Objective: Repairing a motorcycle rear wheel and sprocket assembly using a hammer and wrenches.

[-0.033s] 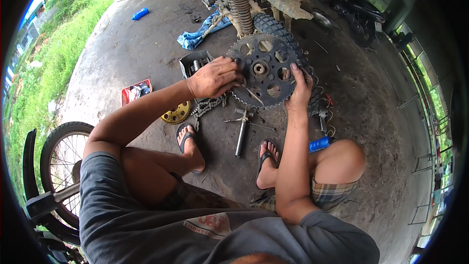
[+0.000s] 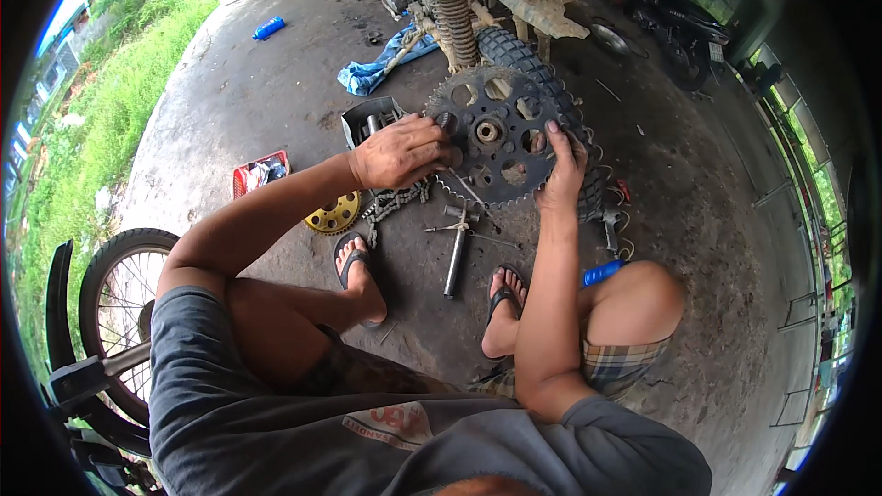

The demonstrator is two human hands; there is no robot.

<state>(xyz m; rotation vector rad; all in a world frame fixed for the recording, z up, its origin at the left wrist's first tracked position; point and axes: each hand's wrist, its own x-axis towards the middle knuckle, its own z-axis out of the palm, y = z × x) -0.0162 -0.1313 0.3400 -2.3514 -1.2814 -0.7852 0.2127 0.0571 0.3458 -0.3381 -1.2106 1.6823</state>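
A large dark toothed sprocket (image 2: 501,161), with round holes and a central hub, faces me in front of a knobbly tyre (image 2: 519,50). My right hand (image 2: 563,170) grips its right rim, thumb on the face and fingers behind. At the left rim, my left hand (image 2: 404,152) is closed with its fingers curled. A thin metal rod (image 2: 473,188) extends from under those fingers across the sprocket's lower left; its held end is hidden. On the ground below lies a T-shaped metal tool (image 2: 456,257). A gold sprocket (image 2: 335,215) and a chain (image 2: 395,202) lie below my left wrist.
A grey toolbox (image 2: 358,124) stands behind my left hand, and a red basket (image 2: 262,173) sits farther left. Beyond is a motorcycle with a coil spring (image 2: 450,23). A blue cloth (image 2: 367,73) lies near it. A blue bottle (image 2: 602,273) is beside my right knee.
The thin rod now points more steeply down and its tip is lower. Both hands stay at the sprocket, and the whole view has shifted slightly.
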